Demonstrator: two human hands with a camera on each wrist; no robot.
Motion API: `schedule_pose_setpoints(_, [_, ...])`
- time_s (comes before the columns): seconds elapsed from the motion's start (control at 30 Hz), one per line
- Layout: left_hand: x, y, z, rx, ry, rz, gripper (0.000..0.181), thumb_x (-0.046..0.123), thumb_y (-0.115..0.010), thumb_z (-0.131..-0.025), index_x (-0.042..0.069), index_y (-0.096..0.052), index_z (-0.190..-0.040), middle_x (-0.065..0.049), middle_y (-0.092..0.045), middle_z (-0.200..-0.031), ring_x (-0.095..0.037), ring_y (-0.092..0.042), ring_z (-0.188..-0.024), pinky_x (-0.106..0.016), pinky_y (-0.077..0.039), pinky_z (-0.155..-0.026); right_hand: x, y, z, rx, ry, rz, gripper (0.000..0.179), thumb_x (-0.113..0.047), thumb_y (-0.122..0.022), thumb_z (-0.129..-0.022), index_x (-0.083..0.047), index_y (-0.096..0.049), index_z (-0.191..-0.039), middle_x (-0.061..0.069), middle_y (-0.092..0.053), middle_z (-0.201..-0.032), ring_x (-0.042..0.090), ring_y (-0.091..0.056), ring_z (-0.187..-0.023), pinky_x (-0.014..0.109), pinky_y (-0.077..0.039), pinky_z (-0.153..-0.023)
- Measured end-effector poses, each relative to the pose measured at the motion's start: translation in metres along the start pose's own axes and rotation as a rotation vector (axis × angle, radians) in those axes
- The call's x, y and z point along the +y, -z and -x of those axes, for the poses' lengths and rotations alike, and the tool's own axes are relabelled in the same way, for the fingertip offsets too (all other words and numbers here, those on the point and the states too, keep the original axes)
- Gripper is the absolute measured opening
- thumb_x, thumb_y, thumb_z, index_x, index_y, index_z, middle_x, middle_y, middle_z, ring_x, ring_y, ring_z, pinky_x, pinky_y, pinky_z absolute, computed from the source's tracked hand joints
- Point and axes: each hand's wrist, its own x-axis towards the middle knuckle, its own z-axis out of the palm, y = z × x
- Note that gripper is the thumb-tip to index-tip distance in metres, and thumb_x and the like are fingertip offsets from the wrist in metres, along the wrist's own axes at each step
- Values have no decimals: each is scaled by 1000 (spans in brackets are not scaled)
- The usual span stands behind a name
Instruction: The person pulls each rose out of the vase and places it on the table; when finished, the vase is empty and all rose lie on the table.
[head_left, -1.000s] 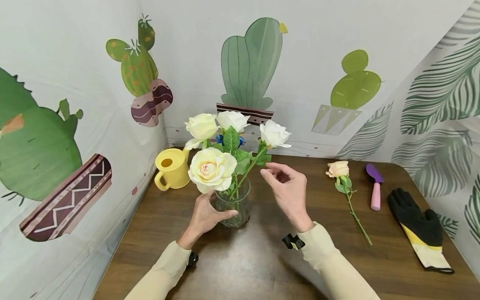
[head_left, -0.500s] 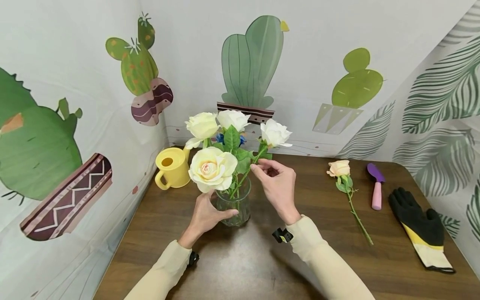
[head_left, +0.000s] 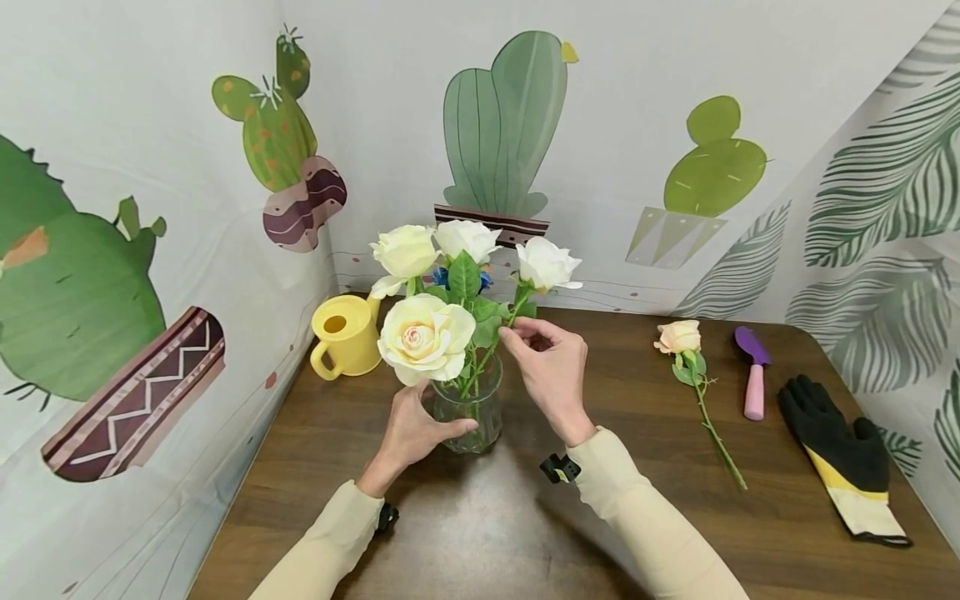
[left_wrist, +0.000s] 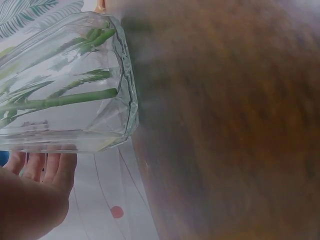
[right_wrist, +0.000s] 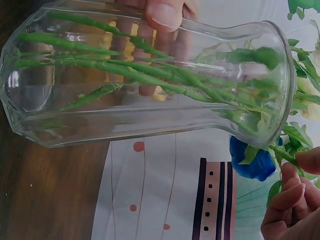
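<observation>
A clear glass vase (head_left: 483, 417) stands upright on the table, with several cut stems inside it. My left hand (head_left: 408, 429) grips the vase from the left, thumb on the near side and fingers reaching round behind. To the right of the rim, my right hand (head_left: 553, 367) pinches the green stem of a white rose (head_left: 547, 264) between thumb and forefinger. That stem leans out over the rim. A cream rose (head_left: 426, 338) hangs at the front left, above the left hand. Among the leaves a blue rose (right_wrist: 252, 157) shows in the right wrist view.
A yellow watering can (head_left: 347, 337) stands behind and left of the vase. On the right of the table (head_left: 637, 392) lie a peach rose (head_left: 678, 337), a purple trowel with pink handle (head_left: 754, 392) and a black and yellow glove (head_left: 843, 450). Printed cloth hangs behind.
My right hand has moved left to the white rose's stem and taken hold of it. The rose's head has since shifted slightly left. The left hand has stayed on the vase.
</observation>
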Motion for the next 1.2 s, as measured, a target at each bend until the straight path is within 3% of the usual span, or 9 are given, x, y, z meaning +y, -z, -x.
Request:
schedule_pose_setpoints(0.9, [0,0,0,1,-20,4,87,24,-105,-69,5,-66,-144,-14,-73,-143,-33,-69,-132,-56,-59,-110,-2,-2,0,23,17,-74,7,-7,-84,-92,-2,-85,-96,17,-80,-86,3,-61,-66,14,-47,-59])
schedule_pose_setpoints(1.2, [-1,0,-1,2,-19,10,86,25,-105,-68,5,-67,-143,-15,-74,-142,-34,-70,-131,-57,-59,-109,-7,0,-3,64,27,-120,10,-5,-84,-91,3,-84,-98,-1,-78,-79,0,-60,-65,13,-47,-59])
